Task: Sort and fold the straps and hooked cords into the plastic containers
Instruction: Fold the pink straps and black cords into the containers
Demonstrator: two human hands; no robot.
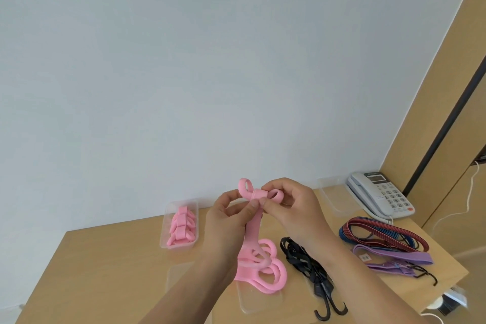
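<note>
Our left hand (231, 214) and right hand (292, 205) are raised above the table (105, 265), fingers pinched on the upper end of a pink strap (253, 221), whose looped lower end rests on a clear container (260, 300). Left of us, a tray (168, 218) holds folded pink straps. Black hooked cords (307, 263) lie just right.

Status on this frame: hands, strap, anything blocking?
Left hand and right hand both pinching pink strap, mid-fold above table. Container already holds folded pink straps. Nothing in the way.
</note>
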